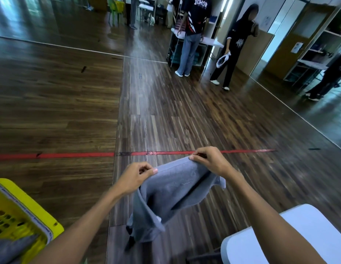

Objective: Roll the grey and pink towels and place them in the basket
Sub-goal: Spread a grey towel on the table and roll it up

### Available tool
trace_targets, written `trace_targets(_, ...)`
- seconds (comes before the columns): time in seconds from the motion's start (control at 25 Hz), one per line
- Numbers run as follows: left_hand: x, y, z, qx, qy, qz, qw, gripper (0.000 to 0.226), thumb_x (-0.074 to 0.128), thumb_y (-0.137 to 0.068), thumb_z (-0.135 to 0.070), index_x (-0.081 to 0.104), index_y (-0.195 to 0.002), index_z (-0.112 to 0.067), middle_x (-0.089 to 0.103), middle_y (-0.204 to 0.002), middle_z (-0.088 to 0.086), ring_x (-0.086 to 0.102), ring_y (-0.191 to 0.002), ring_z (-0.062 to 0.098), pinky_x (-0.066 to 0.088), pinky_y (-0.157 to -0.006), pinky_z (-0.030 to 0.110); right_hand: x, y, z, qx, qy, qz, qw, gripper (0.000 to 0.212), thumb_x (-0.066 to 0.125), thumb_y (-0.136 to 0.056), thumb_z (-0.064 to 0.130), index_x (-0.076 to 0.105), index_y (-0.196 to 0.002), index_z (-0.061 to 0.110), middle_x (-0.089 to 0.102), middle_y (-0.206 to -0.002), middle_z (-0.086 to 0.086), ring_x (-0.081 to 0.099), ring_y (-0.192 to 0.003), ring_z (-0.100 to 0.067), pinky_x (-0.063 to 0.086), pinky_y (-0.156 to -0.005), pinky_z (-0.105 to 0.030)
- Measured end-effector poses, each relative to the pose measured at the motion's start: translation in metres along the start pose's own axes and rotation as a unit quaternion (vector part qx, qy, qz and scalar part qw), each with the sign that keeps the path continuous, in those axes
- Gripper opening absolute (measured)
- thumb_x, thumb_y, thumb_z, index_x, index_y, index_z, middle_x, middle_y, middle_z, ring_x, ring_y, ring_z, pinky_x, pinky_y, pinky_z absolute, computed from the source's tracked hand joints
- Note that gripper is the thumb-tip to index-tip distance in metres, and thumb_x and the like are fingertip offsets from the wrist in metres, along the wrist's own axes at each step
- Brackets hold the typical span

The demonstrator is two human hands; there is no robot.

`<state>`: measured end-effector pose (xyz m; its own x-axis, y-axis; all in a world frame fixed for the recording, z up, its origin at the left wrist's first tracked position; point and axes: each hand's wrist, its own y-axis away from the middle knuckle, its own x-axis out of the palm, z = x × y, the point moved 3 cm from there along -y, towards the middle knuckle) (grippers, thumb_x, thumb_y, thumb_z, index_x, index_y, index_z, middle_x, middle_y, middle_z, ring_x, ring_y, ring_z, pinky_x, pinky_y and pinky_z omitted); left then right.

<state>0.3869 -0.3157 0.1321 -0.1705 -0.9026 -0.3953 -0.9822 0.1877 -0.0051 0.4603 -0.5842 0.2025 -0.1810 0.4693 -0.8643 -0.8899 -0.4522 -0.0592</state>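
A grey towel (171,193) hangs in the air in front of me, held by its top hem. My left hand (136,177) pinches the left corner and my right hand (209,161) pinches the right corner. The cloth droops in loose folds below the hands, over the wooden floor. The yellow basket (22,208) stands at the lower left, with another grey cloth (11,248) lying in it. No pink towel shows in this view.
A white table corner (291,235) sits at the lower right. A red tape line (70,154) crosses the wooden floor. Two people (194,35) stand by a table at the back, and a mirror wall runs along the right.
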Motion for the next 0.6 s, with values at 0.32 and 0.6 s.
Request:
trace_targets(0.32,-0.003,-0.007,-0.038,0.099,-0.002,-0.019,0.995,0.008,0.070,-0.083,-0.036,0.074,-0.083,-0.028,0.068,-0.085,-0.006,0.063,-0.080,0.011,0.045,-0.071,0.015,0.035,0.006,0.050,-0.053,-0.089,0.099,0.990,0.035,0.063,-0.095,0.036,0.059,-0.129,0.027,0.055,-0.062,0.007,0.043,-0.051,-0.005,0.034,-0.054,-0.023)
trace_targets(0.6,0.004,0.003,-0.032,0.057,0.049,-0.003,0.997,0.013,0.066,-0.088,-0.029,0.072,-0.087,-0.017,0.070,-0.081,-0.002,0.062,-0.070,0.006,0.046,-0.066,0.015,0.030,-0.006,0.060,-0.071,-0.023,0.036,0.997,0.014,0.062,-0.093,0.040,0.066,-0.088,0.028,0.055,-0.059,0.008,0.048,-0.055,-0.010,0.043,-0.059,-0.038)
